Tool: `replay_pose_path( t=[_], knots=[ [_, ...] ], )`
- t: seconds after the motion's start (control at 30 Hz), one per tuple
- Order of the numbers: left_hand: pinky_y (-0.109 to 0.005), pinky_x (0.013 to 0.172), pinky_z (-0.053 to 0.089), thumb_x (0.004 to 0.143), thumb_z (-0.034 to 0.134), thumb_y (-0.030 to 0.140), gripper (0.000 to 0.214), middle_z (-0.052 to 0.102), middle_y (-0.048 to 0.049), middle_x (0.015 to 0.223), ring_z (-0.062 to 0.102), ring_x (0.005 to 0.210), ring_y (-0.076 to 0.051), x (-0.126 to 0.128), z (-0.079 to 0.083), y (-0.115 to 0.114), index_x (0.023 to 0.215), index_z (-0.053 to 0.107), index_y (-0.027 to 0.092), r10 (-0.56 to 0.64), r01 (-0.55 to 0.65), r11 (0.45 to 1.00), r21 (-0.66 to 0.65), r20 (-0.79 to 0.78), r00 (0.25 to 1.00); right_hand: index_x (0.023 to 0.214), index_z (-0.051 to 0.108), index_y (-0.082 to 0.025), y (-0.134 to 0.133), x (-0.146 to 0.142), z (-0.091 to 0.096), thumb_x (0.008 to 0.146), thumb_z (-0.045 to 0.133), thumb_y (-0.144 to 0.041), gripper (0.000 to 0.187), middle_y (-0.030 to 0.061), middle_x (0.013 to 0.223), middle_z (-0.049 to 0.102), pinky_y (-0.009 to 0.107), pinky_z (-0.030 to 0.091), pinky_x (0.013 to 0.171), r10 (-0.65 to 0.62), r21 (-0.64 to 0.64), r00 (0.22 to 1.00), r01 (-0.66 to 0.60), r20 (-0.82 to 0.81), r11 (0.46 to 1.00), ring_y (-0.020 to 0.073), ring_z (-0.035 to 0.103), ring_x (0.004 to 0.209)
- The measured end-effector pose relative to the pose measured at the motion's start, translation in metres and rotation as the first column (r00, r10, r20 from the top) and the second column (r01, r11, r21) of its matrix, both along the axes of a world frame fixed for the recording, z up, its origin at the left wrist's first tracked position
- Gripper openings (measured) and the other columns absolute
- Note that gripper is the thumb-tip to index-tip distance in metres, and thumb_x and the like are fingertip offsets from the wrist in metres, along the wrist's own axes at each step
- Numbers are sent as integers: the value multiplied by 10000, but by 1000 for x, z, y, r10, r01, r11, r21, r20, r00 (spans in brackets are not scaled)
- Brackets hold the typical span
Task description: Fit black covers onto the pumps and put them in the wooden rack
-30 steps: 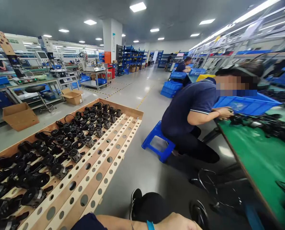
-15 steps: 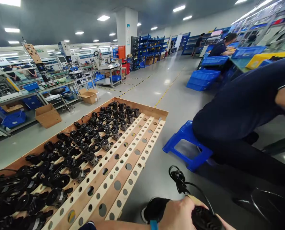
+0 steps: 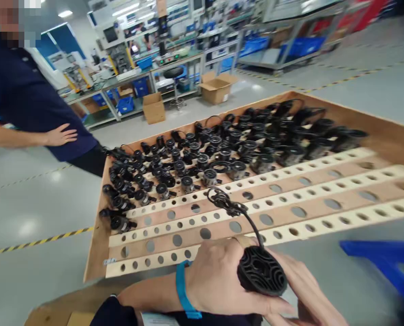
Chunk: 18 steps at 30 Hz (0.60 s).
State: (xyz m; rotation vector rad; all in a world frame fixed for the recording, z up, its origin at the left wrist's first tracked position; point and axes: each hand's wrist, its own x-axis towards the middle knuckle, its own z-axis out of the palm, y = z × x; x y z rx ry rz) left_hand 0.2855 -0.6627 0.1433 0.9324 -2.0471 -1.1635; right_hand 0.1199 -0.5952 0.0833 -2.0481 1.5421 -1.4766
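Observation:
A round black corded device point(image 3: 262, 271) with a wavy-ribbed end is held between my two hands. My left hand point(image 3: 213, 278), wearing a blue wristband point(image 3: 184, 290), is closed around its left side. Fingers of my right hand point(image 3: 306, 287) grip it from the right, partly hidden under it. Its bundled black cord point(image 3: 227, 202) sticks up beyond my hands, over the wooden tray point(image 3: 96, 244). Rows of similar black corded devices point(image 3: 210, 177) stand in the tray's far part, on pale perforated strips point(image 3: 222, 215).
Past the tray's left end stands a person in dark clothes point(image 3: 42, 104), one hand on the hip. A blue stool point(image 3: 378, 253) is at the right. Cardboard boxes point(image 3: 217, 88) and workbenches point(image 3: 137, 74) line the background.
My view has swung left, so the tray now lies across in front of me. The held device has come nearer the tray. The seated person at right has left the view.

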Motion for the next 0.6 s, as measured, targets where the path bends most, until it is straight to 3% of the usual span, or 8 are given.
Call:
replay_pose_path(
  t=[0.17,0.3,0.33,0.43,0.47,0.5,0.53,0.6],
  knots=[
    [-502,1028,489,724,826,532,736,704,-174,1199,658,1134,-383,43,-17,19,1319,607,159,387,-382,918,-103,33,921,1378,536,-235,-41,46,2,930,589,-282,453,123,1169,657,336,608,852,186,-25,981,-188,-58,982,264,687,1022],
    [-458,991,516,815,764,480,590,713,-142,1169,678,1081,-336,91,-25,33,1320,610,217,455,-444,863,-239,-10,890,1347,561,-226,-55,79,2,911,649,-375,469,115,1161,666,323,614,870,354,12,935,-353,-14,935,257,697,1023],
    [-446,981,518,859,730,428,479,711,-127,1150,677,1067,-317,106,-26,36,1289,627,244,525,-510,800,-316,-44,850,1336,570,-228,-57,85,2,895,676,-394,483,115,1165,665,317,619,861,389,37,921,-389,6,920,255,699,1021],
    [-451,981,494,874,698,299,421,628,-126,1218,628,1073,-289,150,-31,36,1285,613,265,807,-751,461,-473,-128,576,1310,592,-236,-68,101,6,869,713,-378,478,115,1201,652,300,621,856,462,106,884,-467,68,878,247,690,1053],
    [-443,962,495,851,715,289,495,586,-132,1267,619,1039,-273,163,-34,31,1328,583,256,847,-773,426,-470,-95,524,1305,598,-235,-73,106,8,861,724,-368,481,114,1211,650,303,616,876,490,118,868,-497,84,860,246,684,1070],
    [-416,911,509,828,734,296,582,566,-133,1276,617,960,-242,175,-37,24,1376,545,245,851,-773,463,-433,-27,524,1302,602,-232,-79,111,10,853,733,-356,484,111,1210,651,311,606,905,521,128,848,-530,98,838,245,679,1080],
    [-369,825,520,816,742,310,642,584,-121,1226,603,844,-199,184,-42,15,1412,512,236,820,-754,548,-361,53,571,1296,606,-227,-85,116,12,847,740,-343,483,107,1199,656,318,595,931,550,135,827,-561,112,816,242,677,1081],
    [-272,639,465,838,718,338,626,629,-40,946,508,636,-129,199,-51,-5,1412,502,215,736,-716,676,-176,116,667,1286,614,-213,-99,125,13,838,750,-325,482,102,1181,664,324,583,956,609,147,783,-622,129,769,238,671,1087]
  ],
)
